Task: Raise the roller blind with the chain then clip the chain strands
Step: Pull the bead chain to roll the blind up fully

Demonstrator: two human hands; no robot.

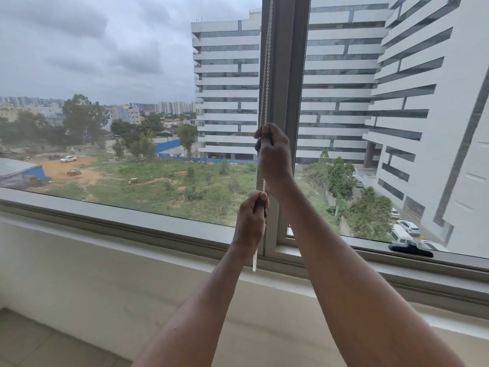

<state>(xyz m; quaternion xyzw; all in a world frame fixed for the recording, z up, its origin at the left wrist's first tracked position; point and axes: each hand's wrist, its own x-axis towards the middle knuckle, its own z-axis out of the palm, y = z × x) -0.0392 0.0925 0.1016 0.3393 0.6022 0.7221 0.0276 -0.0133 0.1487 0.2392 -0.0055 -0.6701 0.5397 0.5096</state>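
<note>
Chain point(266, 75) against window mullion point(287, 75)

A wide window frame point(287, 75) with a grey upright post divides two panes. A pale sill point(111, 221) runs below the glass, and a cream wall point(105, 287) drops from it. A small dark object point(410, 250), perhaps a latch, sits on the lower right frame. Outside stand a white office block point(227, 88), trees point(84, 115), a grassy lot point(158, 178) and parked cars point(404, 229) under grey cloud.
</note>
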